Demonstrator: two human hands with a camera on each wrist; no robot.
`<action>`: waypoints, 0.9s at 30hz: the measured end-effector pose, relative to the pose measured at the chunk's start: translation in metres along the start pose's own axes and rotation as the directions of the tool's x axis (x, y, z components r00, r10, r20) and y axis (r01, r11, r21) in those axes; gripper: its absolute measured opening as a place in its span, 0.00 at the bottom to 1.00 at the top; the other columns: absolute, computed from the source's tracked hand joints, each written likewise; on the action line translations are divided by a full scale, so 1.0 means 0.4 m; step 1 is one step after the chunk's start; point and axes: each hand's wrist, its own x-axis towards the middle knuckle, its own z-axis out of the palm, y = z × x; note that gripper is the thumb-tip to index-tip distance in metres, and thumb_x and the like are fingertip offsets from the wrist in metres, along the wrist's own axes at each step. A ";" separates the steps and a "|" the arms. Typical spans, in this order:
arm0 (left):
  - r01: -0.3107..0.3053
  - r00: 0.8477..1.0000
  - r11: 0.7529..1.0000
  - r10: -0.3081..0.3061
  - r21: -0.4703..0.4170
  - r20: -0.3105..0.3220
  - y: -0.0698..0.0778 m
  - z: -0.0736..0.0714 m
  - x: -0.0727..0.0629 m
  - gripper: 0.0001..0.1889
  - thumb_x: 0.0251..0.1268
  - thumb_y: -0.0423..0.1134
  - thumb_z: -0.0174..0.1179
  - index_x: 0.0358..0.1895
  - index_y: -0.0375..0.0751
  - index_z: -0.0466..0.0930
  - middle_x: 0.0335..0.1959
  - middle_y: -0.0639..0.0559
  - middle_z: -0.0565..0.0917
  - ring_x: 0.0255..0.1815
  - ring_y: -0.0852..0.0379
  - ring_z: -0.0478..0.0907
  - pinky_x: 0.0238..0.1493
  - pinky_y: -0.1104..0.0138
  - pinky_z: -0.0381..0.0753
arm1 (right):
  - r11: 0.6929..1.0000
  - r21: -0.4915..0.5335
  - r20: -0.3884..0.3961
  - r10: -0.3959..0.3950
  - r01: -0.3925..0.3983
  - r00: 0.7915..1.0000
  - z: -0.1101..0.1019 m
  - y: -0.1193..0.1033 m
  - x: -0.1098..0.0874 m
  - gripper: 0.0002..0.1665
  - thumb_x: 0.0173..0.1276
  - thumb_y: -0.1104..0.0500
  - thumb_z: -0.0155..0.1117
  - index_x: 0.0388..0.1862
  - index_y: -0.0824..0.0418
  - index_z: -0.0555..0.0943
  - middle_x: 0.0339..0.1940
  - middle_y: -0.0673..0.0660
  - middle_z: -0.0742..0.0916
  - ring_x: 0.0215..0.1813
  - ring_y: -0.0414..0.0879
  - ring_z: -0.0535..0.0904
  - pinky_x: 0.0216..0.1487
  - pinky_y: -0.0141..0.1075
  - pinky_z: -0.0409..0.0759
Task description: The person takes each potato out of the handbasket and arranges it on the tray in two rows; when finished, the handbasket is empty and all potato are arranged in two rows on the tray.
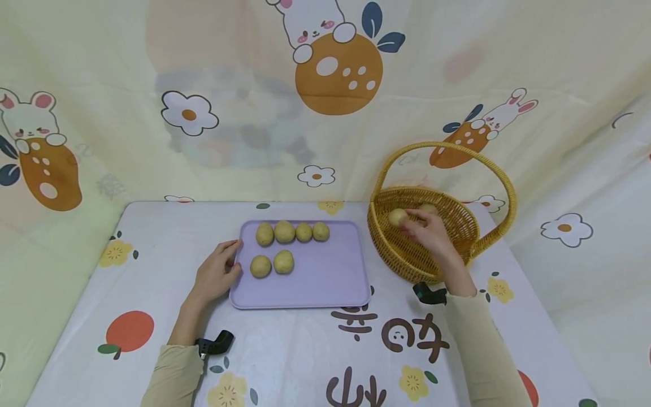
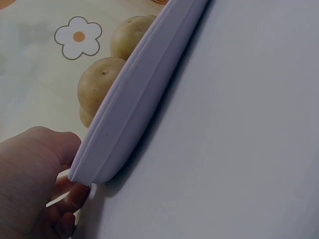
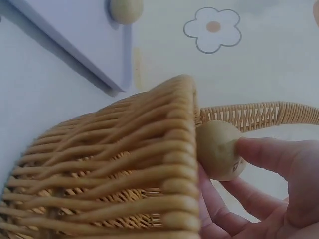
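Note:
My right hand (image 1: 427,229) pinches a round, pale yellow potato (image 1: 398,217) between thumb and fingers over the wicker basket (image 1: 378,237). In the right wrist view that potato (image 3: 220,150) appears just beside the woven rim. Another potato (image 1: 429,208) lies inside the basket, partly behind the hand. At the left, my left hand (image 1: 216,274) rests with its thumb and fingertips against the left edge of the lilac tray (image 1: 330,277). Several potatoes sit on the tray: a back row (image 1: 285,232) and two in front, including one potato (image 1: 283,262).
The basket's tall arched handle (image 1: 500,186) rises over its right side. A patterned white cloth (image 1: 285,350) covers the table, and a printed curtain (image 1: 244,158) hangs behind it. Black wrist devices (image 1: 218,342) sit on both arms.

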 end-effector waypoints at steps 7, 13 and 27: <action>0.004 1.000 1.000 -0.004 0.003 0.009 0.002 -0.002 0.000 0.29 0.60 0.30 0.58 0.68 0.31 0.71 0.63 0.39 0.75 0.38 0.52 0.76 0.38 0.58 0.72 | 0.998 0.056 0.005 0.001 -0.001 1.000 0.006 0.014 -0.008 0.35 0.74 0.53 0.59 0.74 0.66 0.65 0.42 0.50 0.89 0.40 0.36 0.85 0.48 0.35 0.80; -0.001 1.000 1.000 0.001 0.005 0.007 0.003 -0.004 0.000 0.29 0.59 0.30 0.57 0.68 0.31 0.71 0.63 0.39 0.75 0.38 0.52 0.76 0.37 0.59 0.72 | 0.997 0.073 0.003 -0.021 0.020 1.000 0.012 0.029 -0.010 0.35 0.73 0.52 0.60 0.74 0.65 0.65 0.41 0.50 0.89 0.42 0.37 0.85 0.48 0.35 0.79; -0.004 1.000 1.000 0.004 0.004 0.003 -0.001 -0.001 0.000 0.29 0.60 0.30 0.58 0.67 0.31 0.71 0.63 0.39 0.75 0.38 0.52 0.76 0.37 0.59 0.72 | 0.997 0.048 0.022 -0.066 0.065 0.998 0.034 0.027 -0.021 0.33 0.73 0.53 0.60 0.71 0.66 0.68 0.46 0.56 0.88 0.49 0.48 0.85 0.55 0.44 0.78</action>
